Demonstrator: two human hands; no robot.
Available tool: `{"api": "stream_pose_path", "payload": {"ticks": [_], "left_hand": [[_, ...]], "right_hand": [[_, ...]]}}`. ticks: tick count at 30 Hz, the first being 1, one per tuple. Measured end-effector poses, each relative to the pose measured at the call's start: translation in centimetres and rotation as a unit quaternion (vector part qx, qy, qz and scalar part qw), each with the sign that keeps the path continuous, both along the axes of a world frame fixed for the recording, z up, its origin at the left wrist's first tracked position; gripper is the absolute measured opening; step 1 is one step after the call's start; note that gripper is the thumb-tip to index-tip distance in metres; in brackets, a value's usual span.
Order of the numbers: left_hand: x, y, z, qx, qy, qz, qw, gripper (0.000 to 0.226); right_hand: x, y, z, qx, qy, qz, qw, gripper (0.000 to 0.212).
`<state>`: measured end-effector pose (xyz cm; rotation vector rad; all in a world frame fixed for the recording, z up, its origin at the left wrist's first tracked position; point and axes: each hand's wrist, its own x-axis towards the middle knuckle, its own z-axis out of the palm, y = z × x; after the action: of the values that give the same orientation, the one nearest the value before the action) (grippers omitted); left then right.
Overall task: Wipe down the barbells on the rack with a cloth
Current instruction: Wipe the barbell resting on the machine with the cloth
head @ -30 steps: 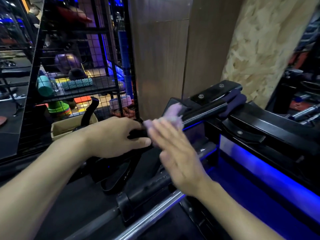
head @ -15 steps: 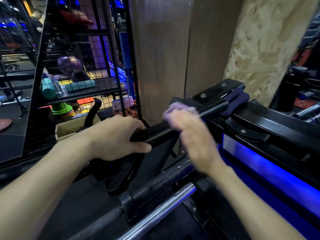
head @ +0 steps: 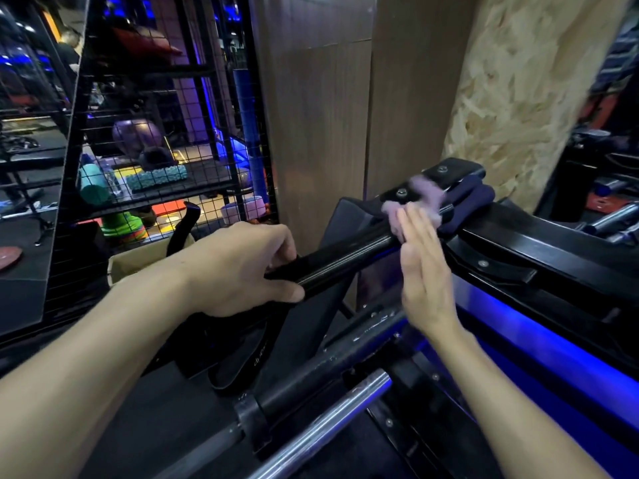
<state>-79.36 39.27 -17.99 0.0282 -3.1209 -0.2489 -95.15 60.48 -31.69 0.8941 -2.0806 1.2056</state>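
The black bar is gripped by the left hand — fingers curled round it. At two o'clock, the lilac cloth is pressed on it by the right hand — fingers straight.

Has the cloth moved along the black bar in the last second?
Yes. The cloth slid up the black bar, away from the left hand and toward the bolted bracket.

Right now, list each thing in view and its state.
left hand: curled round the black bar, gripping it.
right hand: fingers straight, pressing the cloth onto the bar.
cloth: bunched against the bar's far end.
black bar: held, slanting up to the rack.
chrome barbell: lying below, untouched.
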Motion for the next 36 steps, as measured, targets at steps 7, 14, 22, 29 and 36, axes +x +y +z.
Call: {"api": "stream_pose_path", "payload": {"ticks": [7, 14, 22, 29, 36], "left_hand": [[-0.4, 0.7, -0.2, -0.054, -0.028, 0.015, 0.998, 0.054], [-0.1, 0.7, -0.6, -0.022, -0.074, 0.006, 0.997, 0.028], [-1.1, 1.1, -1.0, -0.027, 0.009, 0.001, 1.0, 0.05], [-1.2, 0.6, -1.5, -0.006, -0.012, -0.014, 1.0, 0.023], [-0.9, 0.6, -1.2, 0.01, -0.013, 0.014, 1.0, 0.027]], "right_hand": [[6.5, -2.3, -1.4, 0.126, 0.139, 0.167, 0.968, 0.063], [-3.0, 1.2, -0.6, -0.019, -0.029, -0.032, 0.999, 0.074], [1.2, -0.1, 0.2, 0.118, 0.133, 0.132, 0.975, 0.063], [-4.3, 1.9, 2.4, 0.03, -0.003, -0.029, 0.999, 0.057], [-4.5, 1.5, 2.2, 0.094, 0.082, 0.016, 0.992, 0.047]]}}
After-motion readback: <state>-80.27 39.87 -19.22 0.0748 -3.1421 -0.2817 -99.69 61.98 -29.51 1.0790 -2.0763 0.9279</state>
